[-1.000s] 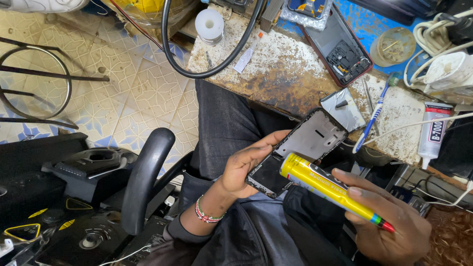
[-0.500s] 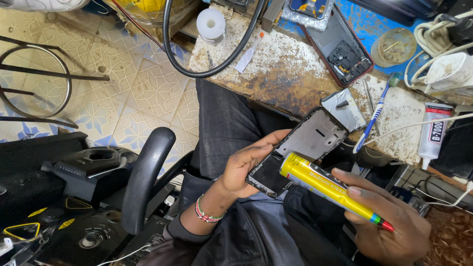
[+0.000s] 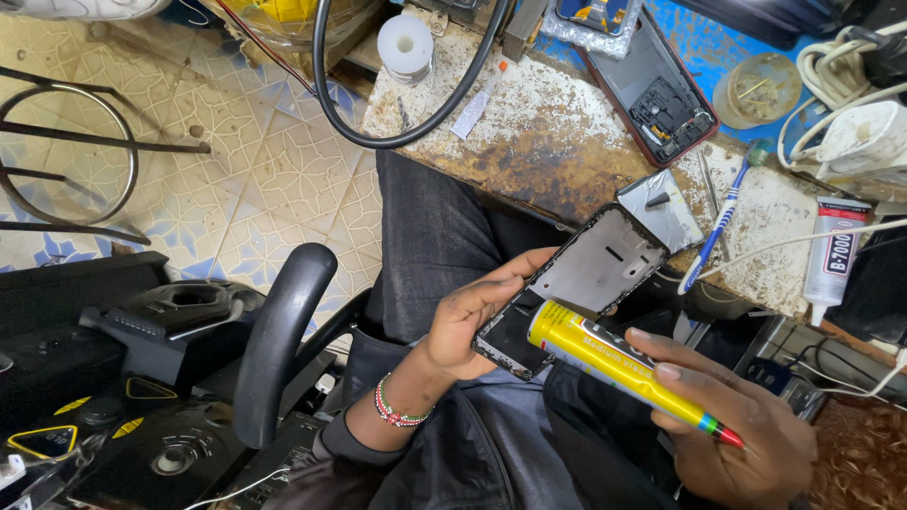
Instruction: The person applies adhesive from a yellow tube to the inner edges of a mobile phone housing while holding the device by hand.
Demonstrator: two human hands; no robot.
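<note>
Head view shows a bare phone frame (image 3: 590,279) at the centre of the frame, held tilted above the lap. The left hand (image 3: 463,316) closes its grip on the frame's lower edge, thumb along the side. It looks thin, light and probably easy to bend or crack, so the rims seem the safest hold. The right hand (image 3: 742,425), lower right, wraps shut around a yellow glue tube (image 3: 619,364) whose capped end rests against the frame's lower part. Above them lies the stained work surface (image 3: 529,142) with another opened phone (image 3: 652,90), a blue toothbrush (image 3: 718,222) and a white adhesive tube (image 3: 831,250).
</note>
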